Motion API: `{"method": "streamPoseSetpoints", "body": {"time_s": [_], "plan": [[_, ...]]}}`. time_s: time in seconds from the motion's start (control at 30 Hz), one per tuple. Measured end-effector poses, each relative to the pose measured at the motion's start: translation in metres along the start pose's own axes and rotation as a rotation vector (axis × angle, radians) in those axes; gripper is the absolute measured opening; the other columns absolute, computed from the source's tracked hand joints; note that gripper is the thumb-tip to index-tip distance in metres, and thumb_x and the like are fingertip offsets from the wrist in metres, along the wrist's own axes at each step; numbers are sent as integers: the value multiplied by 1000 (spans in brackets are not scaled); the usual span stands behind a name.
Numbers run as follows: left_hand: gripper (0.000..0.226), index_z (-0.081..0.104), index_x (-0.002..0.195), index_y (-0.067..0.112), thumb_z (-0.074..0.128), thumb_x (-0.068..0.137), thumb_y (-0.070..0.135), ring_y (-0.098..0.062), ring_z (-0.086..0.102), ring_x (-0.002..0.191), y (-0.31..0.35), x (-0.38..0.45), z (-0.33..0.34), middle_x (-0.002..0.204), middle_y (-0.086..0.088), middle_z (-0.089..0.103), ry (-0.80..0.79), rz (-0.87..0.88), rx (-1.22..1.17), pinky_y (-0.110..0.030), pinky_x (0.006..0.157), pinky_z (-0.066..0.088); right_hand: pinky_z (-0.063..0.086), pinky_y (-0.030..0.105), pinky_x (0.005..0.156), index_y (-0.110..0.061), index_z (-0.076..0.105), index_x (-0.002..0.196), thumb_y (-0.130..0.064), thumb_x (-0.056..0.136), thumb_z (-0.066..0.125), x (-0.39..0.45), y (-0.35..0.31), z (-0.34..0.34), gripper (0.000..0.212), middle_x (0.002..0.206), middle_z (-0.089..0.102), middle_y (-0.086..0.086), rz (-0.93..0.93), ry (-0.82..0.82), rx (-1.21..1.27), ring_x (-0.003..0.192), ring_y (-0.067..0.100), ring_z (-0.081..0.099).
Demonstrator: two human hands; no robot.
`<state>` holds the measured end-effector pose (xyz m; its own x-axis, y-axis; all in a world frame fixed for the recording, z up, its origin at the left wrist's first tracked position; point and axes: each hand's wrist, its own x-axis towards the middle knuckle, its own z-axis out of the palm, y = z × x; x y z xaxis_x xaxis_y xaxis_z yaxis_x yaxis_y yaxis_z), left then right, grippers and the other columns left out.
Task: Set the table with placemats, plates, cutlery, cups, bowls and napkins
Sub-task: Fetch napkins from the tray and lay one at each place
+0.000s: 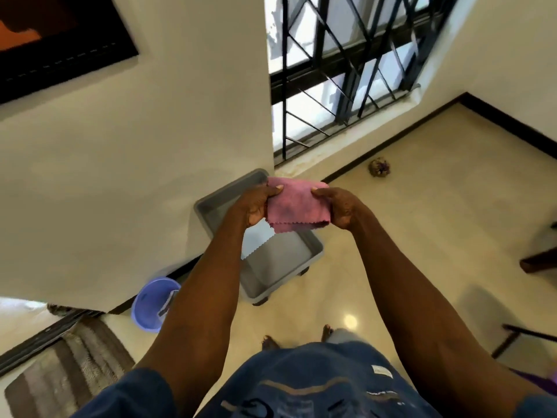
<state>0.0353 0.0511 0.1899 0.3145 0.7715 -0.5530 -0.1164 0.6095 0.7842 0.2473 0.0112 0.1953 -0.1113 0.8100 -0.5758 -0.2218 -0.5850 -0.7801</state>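
**Pink napkin mid-fold over the bin: slip risk**

Head view. Pink napkin (297, 206) is held in the air between both hands, above a grey bin (313, 251) on the floor by the wall. Left hand (256, 206): thumb on top, fingers (272, 190) pinching the left edge. Right hand (342, 211): same pinch on the right edge. Cloth is doubled over; its zigzag lower edges hang loose and uneven, not aligned.

No surface is in view, only the floor, a purple bucket (152, 304) to the left and dark furniture legs at the right margin.

Risks, as judged:
- Grip covers the side edges only. If either pinch loosens during the next fold, the napkin likely drops into the bin or onto the floor and gets dirty.
- Loose lower layers may shift, giving a crooked fold.
- Bucket sits near the feet; turning away could catch it.
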Motion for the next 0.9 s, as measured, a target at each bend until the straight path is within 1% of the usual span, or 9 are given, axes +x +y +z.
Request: {"method": "streamPoseSetpoints", "body": {"time_s": [0.13,0.27,0.4,0.47,0.53,0.6,0.7,0.8,0.9], "plan": [[43,57,127,6,64,86,-5,-32,64,112,9,21,20,126,-17,63,-206,-5,94,-43,89,56,56,42,81,-8,54,133,-3,80,66,-4,-5,-39,54,127,61,18,-50,-50,133,114,36,59],[37,63,112,5,55,84,-18,-29,68,97,18,51,54,108,-16,69,-203,2,129,-39,86,57,58,40,77,-8,59,124,16,85,44,-7,-16,-77,48,115,63,18,-160,6,186,101,32,62],[36,65,109,-2,48,84,-22,-28,68,94,25,93,104,104,-19,69,-208,58,170,-36,80,59,57,33,61,-5,65,109,7,91,46,0,-32,-125,30,96,70,14,-224,165,283,85,28,66],[32,67,109,-2,45,90,-15,-29,67,94,30,111,131,105,-21,69,-202,92,188,-36,81,59,56,30,58,-1,63,115,-3,95,46,4,-42,-150,26,96,71,15,-258,196,341,82,25,68],[30,70,100,3,44,92,-11,-23,67,86,39,127,163,97,-17,69,-191,125,211,-31,73,59,55,27,55,2,61,115,-7,97,43,10,-57,-178,28,100,68,18,-290,219,395,82,25,67],[32,72,91,7,45,90,-11,-21,65,82,52,145,197,98,-15,68,-194,166,248,-28,65,56,52,26,52,-3,63,101,-7,96,42,17,-78,-208,23,95,65,17,-308,251,433,78,25,63],[34,69,77,8,42,81,-13,-25,61,87,69,176,247,112,-16,66,-164,227,307,-26,56,52,49,25,57,-8,56,82,-2,83,46,19,-108,-254,11,99,58,15,-356,264,411,81,24,56],[40,62,70,6,32,74,-19,-24,60,77,80,201,305,100,-11,67,-186,276,309,-27,54,50,45,22,54,-8,53,70,15,79,36,15,-126,-307,30,84,66,8,-396,369,393,71,20,57],[44,66,69,12,33,80,-16,-19,54,68,82,221,363,92,-7,62,-270,305,366,-24,51,46,48,29,57,-12,60,65,10,82,41,1,-142,-356,33,90,65,11,-398,467,378,69,24,56]]}}
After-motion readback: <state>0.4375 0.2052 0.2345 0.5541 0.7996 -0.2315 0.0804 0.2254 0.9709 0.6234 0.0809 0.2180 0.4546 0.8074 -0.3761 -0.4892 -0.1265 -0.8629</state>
